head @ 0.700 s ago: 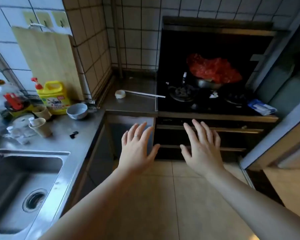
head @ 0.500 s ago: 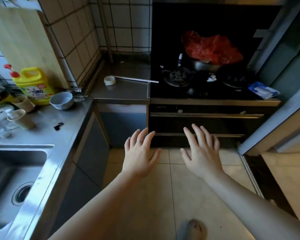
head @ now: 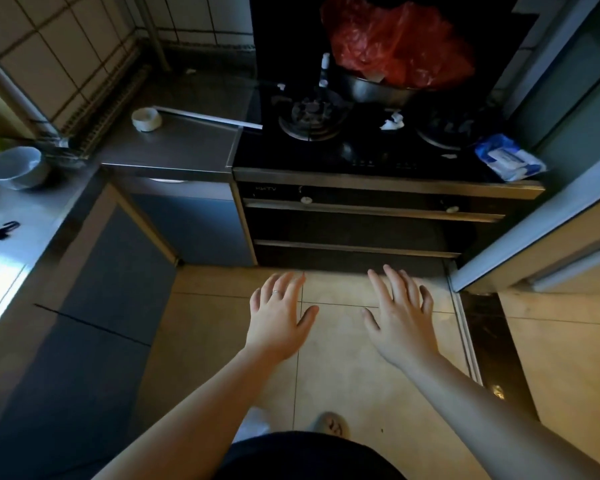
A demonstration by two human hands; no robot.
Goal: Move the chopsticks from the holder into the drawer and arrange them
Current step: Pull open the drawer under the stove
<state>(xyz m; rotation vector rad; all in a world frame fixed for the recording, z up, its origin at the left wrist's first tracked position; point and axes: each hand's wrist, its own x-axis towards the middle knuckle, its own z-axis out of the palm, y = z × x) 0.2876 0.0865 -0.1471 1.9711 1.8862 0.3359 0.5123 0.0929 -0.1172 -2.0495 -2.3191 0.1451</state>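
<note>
My left hand [head: 278, 315] and my right hand [head: 400, 318] are stretched out side by side over the tiled floor, palms down, fingers spread, holding nothing. A ring sits on one finger of the left hand. Their fingertips point at the dark stove unit, whose two drawer fronts [head: 361, 230] with long metal handle bars are shut. The lower handle bar [head: 357, 248] runs just beyond my fingertips. No chopsticks and no chopstick holder are in view.
A gas hob [head: 312, 116] tops the drawers, with a metal pot and red plastic bag [head: 395, 43] behind. A wipes pack [head: 508, 157] lies at its right. The steel counter [head: 174, 147] holds a white tape roll [head: 146, 118]; a bowl [head: 16, 168] stands left. A door [head: 541, 237] stands right.
The view has tilted down: the sink, soap bottle and cutting board have left the frame, and my feet now show. Both hands stay open, now lower against the floor below the drawers.
</note>
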